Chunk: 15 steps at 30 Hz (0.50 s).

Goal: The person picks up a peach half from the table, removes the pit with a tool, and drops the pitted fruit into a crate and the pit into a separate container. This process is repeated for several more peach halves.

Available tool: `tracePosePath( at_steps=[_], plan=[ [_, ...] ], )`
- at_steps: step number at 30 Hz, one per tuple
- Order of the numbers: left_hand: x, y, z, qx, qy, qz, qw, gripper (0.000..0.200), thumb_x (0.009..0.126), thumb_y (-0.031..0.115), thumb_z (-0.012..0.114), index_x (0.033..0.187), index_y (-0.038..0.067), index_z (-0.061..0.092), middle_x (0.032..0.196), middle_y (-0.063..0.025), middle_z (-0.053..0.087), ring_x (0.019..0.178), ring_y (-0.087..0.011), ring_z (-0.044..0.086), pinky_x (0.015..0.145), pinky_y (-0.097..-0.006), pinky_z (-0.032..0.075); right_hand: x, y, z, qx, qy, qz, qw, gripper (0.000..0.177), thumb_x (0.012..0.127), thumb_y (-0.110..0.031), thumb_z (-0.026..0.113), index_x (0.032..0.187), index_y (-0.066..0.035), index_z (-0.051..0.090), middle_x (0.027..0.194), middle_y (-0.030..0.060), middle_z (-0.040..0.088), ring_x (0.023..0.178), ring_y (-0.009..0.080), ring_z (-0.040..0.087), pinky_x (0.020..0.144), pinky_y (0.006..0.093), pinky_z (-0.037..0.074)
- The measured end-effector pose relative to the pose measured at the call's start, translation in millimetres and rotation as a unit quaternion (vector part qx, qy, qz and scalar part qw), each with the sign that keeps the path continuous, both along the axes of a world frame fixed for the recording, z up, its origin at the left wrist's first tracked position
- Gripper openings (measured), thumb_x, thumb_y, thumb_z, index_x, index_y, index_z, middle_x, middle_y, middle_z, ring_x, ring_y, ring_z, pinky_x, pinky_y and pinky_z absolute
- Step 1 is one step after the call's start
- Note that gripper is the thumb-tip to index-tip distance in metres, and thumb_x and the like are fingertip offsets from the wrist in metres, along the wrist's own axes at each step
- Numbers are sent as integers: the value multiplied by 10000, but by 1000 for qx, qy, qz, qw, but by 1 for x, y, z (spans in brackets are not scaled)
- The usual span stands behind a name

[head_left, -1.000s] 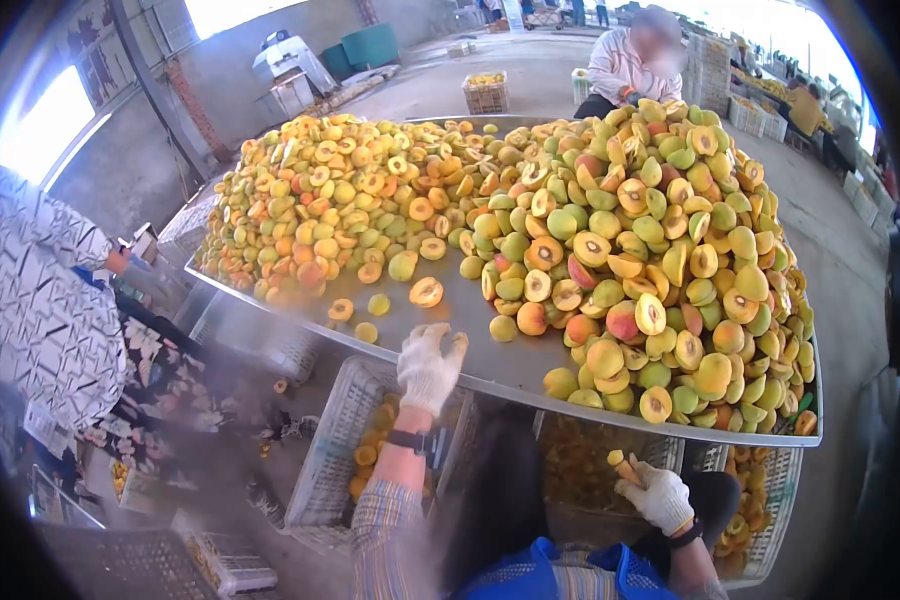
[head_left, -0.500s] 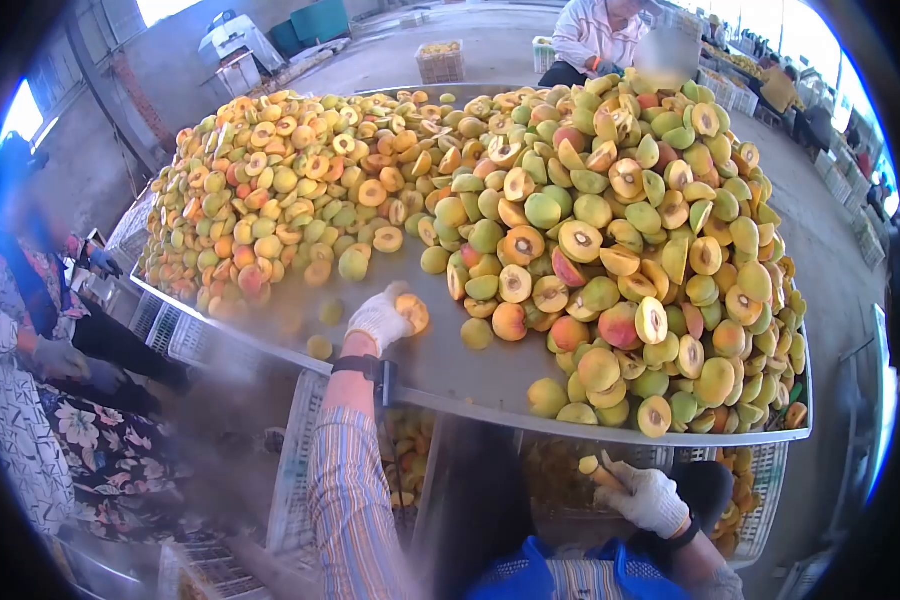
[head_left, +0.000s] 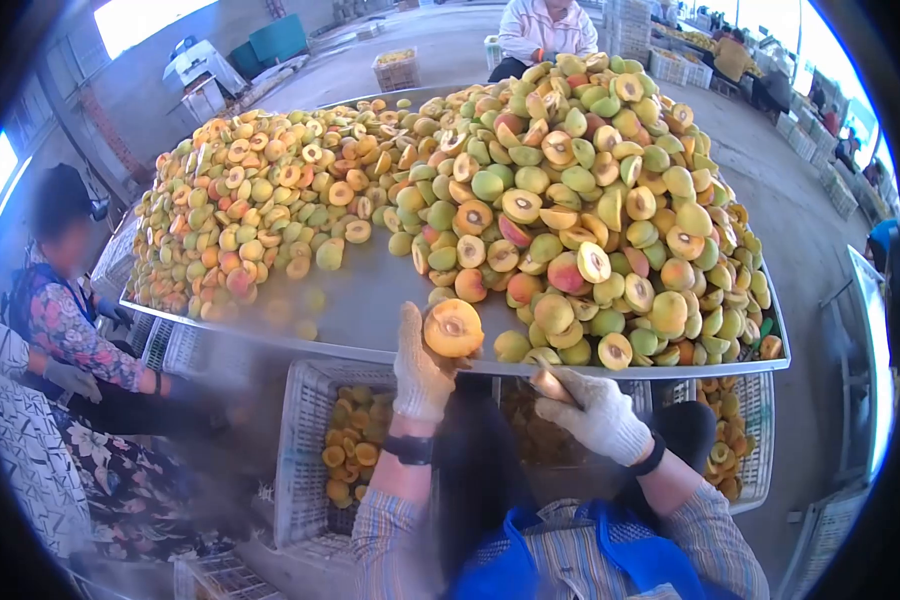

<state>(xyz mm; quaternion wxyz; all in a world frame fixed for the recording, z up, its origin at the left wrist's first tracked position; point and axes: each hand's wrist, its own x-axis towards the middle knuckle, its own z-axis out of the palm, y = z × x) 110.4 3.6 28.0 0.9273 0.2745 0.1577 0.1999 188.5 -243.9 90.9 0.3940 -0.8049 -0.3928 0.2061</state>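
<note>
My left hand (head_left: 422, 375), in a white knitted glove, holds a peach half (head_left: 453, 328) at the tray's front edge. Its orange cut face is turned up toward me, with the pit area in the middle. In my gloved right hand (head_left: 602, 415) is a small pitting tool (head_left: 552, 384) with a wooden-looking handle, its tip pointing up and left. The tool is close to the peach half but apart from it. Just beyond both hands, a large heap of halved peaches (head_left: 560, 200) lies on the metal tray (head_left: 360, 290).
Below the tray stand a white crate (head_left: 300, 440) with peach halves and another crate (head_left: 760, 430) at right. Two people sit at left, one in a floral sleeve (head_left: 90, 340). Across the tray sits a person in a pale jacket (head_left: 545, 30). Crates stand farther back.
My left hand has drawn back from the tray surface toward me with the peach half, now turned cut face up. My right hand has risen up and left with the tool. The view has shifted.
</note>
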Motion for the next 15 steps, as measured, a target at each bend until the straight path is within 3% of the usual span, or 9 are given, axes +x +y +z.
tracePosePath(
  at_steps=[2, 3, 5, 9, 13, 15],
  plan=[
    [-2, -33, 8, 33, 30, 91, 995, 463, 1026, 490, 480, 1190, 71, 586, 1028, -141, 678, 864, -296, 710, 598, -374, 609, -6, 9, 6, -62, -4, -11, 998, 626, 931, -457, 649, 1459, -157, 498, 1073, 215, 707, 1020, 370, 684, 864, 409, 543],
    [-5, -38, 3, 12, 19, 67, 997, 404, 1039, 429, 477, 1207, 79, 592, 1096, -141, 670, 975, -302, 700, 747, -425, 626, -9, 9, 1, -64, -3, -16, 998, 626, 931, -457, 649, 1459, -157, 498, 1073, 215, 707, 1020, 370, 684, 864, 409, 543],
    [-9, -56, 1, 2, 20, 86, 996, 417, 1040, 419, 472, 1237, 68, 582, 1130, -143, 660, 1020, -296, 685, 788, -418, 617, -12, 9, -13, 17, 18, -34, 999, 600, 974, -499, 566, 1472, -176, 479, 1027, 222, 710, 977, 392, 687, 821, 434, 552],
    [-19, -84, 18, 35, -43, 75, 996, 436, 1042, 354, 469, 1322, 30, 550, 1218, -149, 628, 1123, -281, 644, 891, -390, 587, -15, 2, -28, 28, -22, -49, 998, 560, 986, -511, 545, 1451, -202, 507, 947, 221, 715, 903, 402, 698, 755, 472, 559],
    [-23, -97, 18, 8, -66, 57, 996, 446, 1037, 318, 472, 1342, -2, 532, 1227, -153, 622, 1113, -276, 647, 912, -373, 576, -20, -3, -28, -20, -47, -64, 997, 538, 984, -499, 553, 1432, -201, 529, 868, 217, 712, 825, 397, 704, 696, 479, 560],
    [-25, -101, 21, -15, -80, 43, 996, 383, 1027, 179, 432, 1319, -54, 519, 1249, -175, 575, 1152, -290, 600, 999, -399, 511, -21, -4, -32, -24, -100, -63, 993, 516, 980, -478, 569, 1402, -183, 556, 783, 209, 699, 735, 400, 697, 631, 482, 554]
  ],
)
